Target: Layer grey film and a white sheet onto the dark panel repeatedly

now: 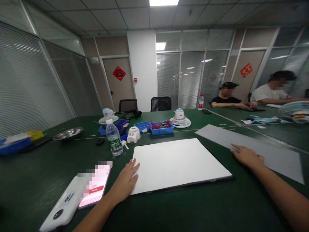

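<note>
A large white sheet (176,164) lies on a thin dark board whose black edge shows along the near side. My left hand (126,180) rests on the sheet's left edge, its fingers spread and holding nothing. To the right, a long grey translucent sheet (272,151) lies at an angle on the green table. My right hand (248,157) touches its near edge with the index finger stretched out; the other fingers are partly hidden under the hand. Left of my left hand lie a phone with a lit pink screen (96,187) and a white device (62,203).
A water bottle (114,138) stands beyond my left hand. Behind the white sheet are a blue tray (162,129) of red wires, a white fan part (180,119) and a white housing (133,135). A metal dish (68,133) sits left. Two people sit at the far right.
</note>
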### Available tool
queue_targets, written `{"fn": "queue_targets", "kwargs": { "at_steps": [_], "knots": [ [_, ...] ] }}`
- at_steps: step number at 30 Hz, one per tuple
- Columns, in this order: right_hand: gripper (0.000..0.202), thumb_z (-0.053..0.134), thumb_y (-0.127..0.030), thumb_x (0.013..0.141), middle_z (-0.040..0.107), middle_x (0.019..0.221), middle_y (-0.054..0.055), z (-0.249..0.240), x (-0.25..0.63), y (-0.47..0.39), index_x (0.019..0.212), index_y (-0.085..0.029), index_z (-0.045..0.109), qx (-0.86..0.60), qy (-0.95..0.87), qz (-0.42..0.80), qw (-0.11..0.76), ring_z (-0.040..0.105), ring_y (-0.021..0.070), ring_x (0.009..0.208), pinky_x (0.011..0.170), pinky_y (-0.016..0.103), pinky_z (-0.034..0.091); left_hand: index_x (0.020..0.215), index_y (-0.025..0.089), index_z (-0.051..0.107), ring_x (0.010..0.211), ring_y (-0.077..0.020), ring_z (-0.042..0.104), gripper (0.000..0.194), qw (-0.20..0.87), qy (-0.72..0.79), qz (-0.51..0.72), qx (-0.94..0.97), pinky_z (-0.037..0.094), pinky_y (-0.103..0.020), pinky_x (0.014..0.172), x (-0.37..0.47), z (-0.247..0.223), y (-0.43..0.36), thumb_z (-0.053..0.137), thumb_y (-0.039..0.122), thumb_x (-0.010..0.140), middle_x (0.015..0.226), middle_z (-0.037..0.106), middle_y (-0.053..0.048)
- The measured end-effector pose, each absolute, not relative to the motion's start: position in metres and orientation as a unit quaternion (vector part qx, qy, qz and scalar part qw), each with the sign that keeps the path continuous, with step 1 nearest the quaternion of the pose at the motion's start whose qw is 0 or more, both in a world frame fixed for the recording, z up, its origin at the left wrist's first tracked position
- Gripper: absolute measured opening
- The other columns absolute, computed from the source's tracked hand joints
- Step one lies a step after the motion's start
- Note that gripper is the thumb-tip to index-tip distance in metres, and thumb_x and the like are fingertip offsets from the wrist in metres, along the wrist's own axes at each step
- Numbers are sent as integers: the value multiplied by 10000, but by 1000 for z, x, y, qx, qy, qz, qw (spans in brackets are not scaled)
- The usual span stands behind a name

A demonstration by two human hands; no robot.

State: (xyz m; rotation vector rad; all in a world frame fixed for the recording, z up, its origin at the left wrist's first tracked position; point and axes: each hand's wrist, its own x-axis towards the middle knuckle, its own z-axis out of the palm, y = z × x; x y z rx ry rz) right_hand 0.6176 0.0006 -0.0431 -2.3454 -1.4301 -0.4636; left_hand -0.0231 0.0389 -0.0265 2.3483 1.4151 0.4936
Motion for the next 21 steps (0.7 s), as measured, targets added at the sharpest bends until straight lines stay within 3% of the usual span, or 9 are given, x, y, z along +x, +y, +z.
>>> {"fn": "queue_targets", "kwargs": {
  "at_steps": [3,7,11,16,21],
  "knots": [
    [500,398,-456,918,703,1141,220,-42,605,-1,1223,-224,719,-836,-507,-144,149,665,414,1001,780,620,505,1497,175,472,1534,-308,212,565,173,491,175,836,174,-573,1241,-24,-25,37,448,339,957,1634,289,-108],
    [498,297,-304,950,723,1015,235,-28,577,-6,1181,-133,704,-828,-521,-143,150,700,358,903,766,529,537,1515,181,442,1538,-286,200,569,166,494,165,838,163,-558,1248,-24,-23,35,424,341,970,1640,272,-99],
    [541,217,-302,995,677,1227,239,-17,525,-7,1333,-108,593,-766,-599,-153,173,679,366,1066,887,570,529,1525,167,426,1541,-279,192,575,170,491,166,838,155,-540,1255,-24,-22,32,399,387,995,1642,270,-104],
    [501,327,-396,1026,606,1409,116,-24,427,-14,1434,-189,530,-617,-764,-103,160,602,240,1259,1092,438,473,1590,212,280,1542,-258,185,663,222,509,229,800,157,-503,1264,-26,-24,30,262,576,1037,1651,266,-69],
    [501,374,-352,1019,588,1393,212,-27,355,-35,1414,-91,538,-480,-865,-82,119,562,318,1300,1088,522,474,1620,207,157,1536,-249,214,758,314,525,272,743,171,-476,1262,-30,-16,30,79,656,1014,1653,271,-69]
  ]
}}
